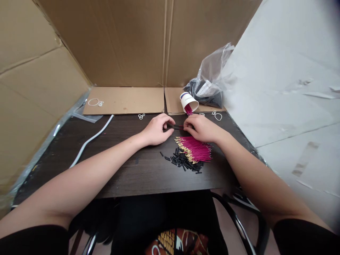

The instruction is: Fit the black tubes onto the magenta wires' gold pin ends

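Note:
Close together over the dark table, both hands work on thin pieces. My right hand (200, 127) is closed, fingertips pinching magenta wires whose ends point left. Black sleeves (178, 128) sit in line with these wires, in the gap between the hands. My left hand (158, 130) curls its thumb and fingers around the left end of the sleeves; the exact contact is partly hidden. Just below the right hand lies a fanned bundle of magenta wires (198, 148) with gold-coloured tips on the left. A loose heap of short black sleeves (183, 161) lies against its lower edge.
A paper cup (189, 102) lies tipped with more magenta wires at its mouth. Behind it stands a clear bag (208, 90) of black pieces. Rubber bands (141, 116) and a cardboard strip (124, 101) lie along the back. A pale tube (91, 138) runs down the left. Cardboard walls enclose the table.

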`<state>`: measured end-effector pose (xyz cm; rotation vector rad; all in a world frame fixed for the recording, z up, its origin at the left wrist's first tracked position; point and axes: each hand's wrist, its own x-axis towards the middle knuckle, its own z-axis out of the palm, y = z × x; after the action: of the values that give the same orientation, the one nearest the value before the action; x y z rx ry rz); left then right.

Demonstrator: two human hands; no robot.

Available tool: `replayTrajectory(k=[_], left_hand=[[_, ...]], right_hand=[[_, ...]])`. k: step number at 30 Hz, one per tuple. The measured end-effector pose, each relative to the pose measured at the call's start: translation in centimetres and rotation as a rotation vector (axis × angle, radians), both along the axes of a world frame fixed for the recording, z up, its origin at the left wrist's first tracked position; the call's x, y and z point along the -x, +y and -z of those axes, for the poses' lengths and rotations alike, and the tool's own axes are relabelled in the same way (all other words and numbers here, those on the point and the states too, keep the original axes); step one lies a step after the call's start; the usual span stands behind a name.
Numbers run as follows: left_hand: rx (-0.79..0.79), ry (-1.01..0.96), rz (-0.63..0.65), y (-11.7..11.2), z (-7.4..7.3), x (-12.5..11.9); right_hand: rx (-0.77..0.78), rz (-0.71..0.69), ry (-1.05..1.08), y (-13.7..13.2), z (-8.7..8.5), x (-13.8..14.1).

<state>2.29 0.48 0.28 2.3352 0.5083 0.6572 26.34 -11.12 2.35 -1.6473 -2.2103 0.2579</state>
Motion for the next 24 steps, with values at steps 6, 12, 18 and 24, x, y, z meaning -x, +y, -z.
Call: replayTrajectory(k=[6,12,18,24], left_hand=[[0.005,0.012,-0.008,0.1,0.1,0.0],[0.003,0.02,-0.007,0.1,0.1,0.1],[0.008,0.027,-0.015,0.2,0.1,0.1],[0.016,0.027,-0.012,0.3,0.1,0.1]], right_hand=[[-0.045,0.036,0.019,0.3,0.5,0.0],[-0.047,0.102,0.025,0.1,0.5,-0.2],[0.071,0.075,0.017,0.5,0.5,-1.9],[0.144,0.114,-0.102,0.7,0.3,-2.4]])
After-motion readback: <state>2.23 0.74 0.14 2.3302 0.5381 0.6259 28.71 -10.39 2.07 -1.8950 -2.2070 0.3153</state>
